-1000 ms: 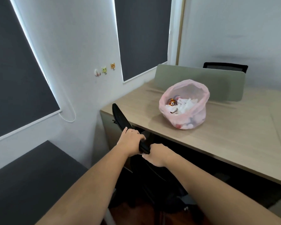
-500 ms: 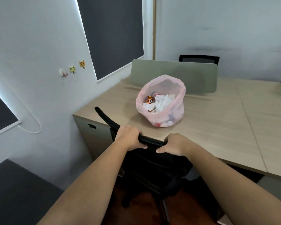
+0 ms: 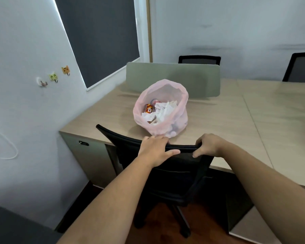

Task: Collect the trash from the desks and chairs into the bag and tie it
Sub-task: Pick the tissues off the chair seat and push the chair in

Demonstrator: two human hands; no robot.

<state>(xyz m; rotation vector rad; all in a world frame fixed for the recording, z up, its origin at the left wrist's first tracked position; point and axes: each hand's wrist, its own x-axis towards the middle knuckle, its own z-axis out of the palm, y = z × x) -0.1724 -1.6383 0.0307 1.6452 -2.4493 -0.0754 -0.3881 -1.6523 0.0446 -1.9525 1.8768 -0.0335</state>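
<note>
Wooden desk (image 3: 218,124), pink bag (image 3: 161,110), white walls (image 3: 25,50)

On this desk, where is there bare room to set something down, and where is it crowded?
Bare wood lies right of the pink bag, running across the seam to the far-right desk, and left of the bag toward the wall-side edge. Crowded: the near edge, where the left hand and right hand grip the chair back just below the bag, and behind it, the grey divider.

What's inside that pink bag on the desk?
The pink bag stands open on the desk. On top lie crumpled white paper and a red and yellow wrapper. Whatever sits deeper is covered by the paper and blurred through the plastic.
</note>
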